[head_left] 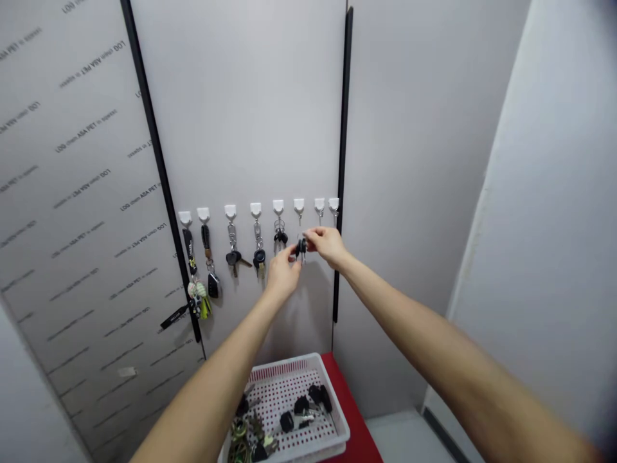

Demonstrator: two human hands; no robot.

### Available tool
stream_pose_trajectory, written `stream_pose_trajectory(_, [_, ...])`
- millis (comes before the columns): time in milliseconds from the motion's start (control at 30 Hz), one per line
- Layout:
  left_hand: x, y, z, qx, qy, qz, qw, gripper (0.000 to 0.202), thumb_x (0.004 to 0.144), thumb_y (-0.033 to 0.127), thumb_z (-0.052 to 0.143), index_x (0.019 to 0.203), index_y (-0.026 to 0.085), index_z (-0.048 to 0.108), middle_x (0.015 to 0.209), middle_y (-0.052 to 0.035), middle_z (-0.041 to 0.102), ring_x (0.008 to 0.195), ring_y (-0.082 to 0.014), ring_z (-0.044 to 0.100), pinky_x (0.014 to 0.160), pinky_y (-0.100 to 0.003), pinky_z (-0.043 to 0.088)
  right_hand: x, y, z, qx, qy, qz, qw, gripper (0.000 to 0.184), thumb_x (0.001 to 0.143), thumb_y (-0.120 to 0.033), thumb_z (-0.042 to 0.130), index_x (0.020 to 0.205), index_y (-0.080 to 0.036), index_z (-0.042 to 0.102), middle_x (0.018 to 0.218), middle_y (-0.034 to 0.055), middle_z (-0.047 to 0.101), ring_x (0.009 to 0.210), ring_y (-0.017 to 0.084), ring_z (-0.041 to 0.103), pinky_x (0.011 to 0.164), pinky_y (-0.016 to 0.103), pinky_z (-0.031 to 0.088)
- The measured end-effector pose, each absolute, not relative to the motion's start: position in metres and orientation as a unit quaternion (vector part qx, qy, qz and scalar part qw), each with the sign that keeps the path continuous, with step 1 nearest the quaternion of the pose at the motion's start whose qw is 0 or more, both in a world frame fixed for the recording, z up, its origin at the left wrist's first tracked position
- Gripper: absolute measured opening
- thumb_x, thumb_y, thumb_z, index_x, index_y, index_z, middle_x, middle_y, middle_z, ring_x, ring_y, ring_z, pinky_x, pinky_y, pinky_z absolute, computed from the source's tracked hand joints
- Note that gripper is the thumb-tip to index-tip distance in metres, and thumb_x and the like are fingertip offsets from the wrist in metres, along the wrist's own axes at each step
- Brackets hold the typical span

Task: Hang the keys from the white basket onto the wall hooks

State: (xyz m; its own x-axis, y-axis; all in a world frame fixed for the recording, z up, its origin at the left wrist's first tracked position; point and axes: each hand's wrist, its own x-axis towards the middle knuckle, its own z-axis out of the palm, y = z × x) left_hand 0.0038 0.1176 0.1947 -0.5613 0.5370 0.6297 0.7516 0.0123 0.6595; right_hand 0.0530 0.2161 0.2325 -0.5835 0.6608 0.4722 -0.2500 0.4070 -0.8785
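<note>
Both my hands meet at a small bunch of black-headed keys (301,247) just below a white wall hook (299,205). My left hand (283,271) pinches the bunch from the left and below. From the right, my right hand (326,244) grips it near its ring; whether the ring touches the hook I cannot tell. Close to my left fingers, another key bunch (280,235) hangs from its hook. Farther left hang two more sets of keys, one bunch (259,256) and another bunch (234,258), then a car key fob (213,284) and a strap with colourful charms (198,297).
Two more white hooks (319,205) are to the right, beside a black vertical strip (343,161). Below my arms, a white perforated basket (340,429) with several keys stands on a red surface (354,421). A pale wall (554,225) rises at right.
</note>
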Motion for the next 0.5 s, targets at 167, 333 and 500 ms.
stream_pose_trajectory(167, [-0.005, 0.13, 0.226, -0.438, -0.733, -0.508, 0.114, 0.034, 0.061, 0.013, 0.044, 0.095, 0.017, 0.05, 0.09, -0.0032, 0.057, 0.075, -0.0125, 0.052, 0.071, -0.024, 0.038, 0.035, 0.226, 0.26, -0.179, -0.698, 0.503, 0.476, 0.009, 0.061, -0.017, 0.048, 0.054, -0.012, 0.049, 0.04, -0.0038, 0.044, 0.038, 0.005, 0.043, 0.041, 0.018, 0.041])
stream_pose_trajectory(333, [-0.012, 0.137, 0.236, -0.428, -0.759, -0.474, 0.127, 0.034, 0.061, 0.014, 0.045, 0.094, 0.017, 0.05, 0.091, -0.0048, 0.057, 0.079, -0.0148, 0.051, 0.072, -0.026, 0.037, 0.016, 0.239, 0.261, -0.252, -0.711, 0.432, 0.495, 0.01, 0.061, -0.017, 0.046, 0.055, -0.012, 0.052, 0.042, -0.0018, 0.047, 0.04, 0.006, 0.046, 0.044, 0.019, 0.041])
stream_pose_trajectory(500, [-0.011, 0.127, 0.228, -0.435, -0.767, -0.456, 0.122, 0.037, 0.061, 0.015, 0.045, 0.098, 0.015, 0.048, 0.095, -0.0056, 0.055, 0.082, -0.0141, 0.05, 0.075, -0.025, 0.037, 0.011, 0.248, 0.256, -0.269, -0.742, 0.385, 0.479, 0.013, 0.062, -0.02, 0.044, 0.06, -0.012, 0.055, 0.048, 0.0013, 0.052, 0.047, 0.009, 0.05, 0.051, 0.021, 0.041])
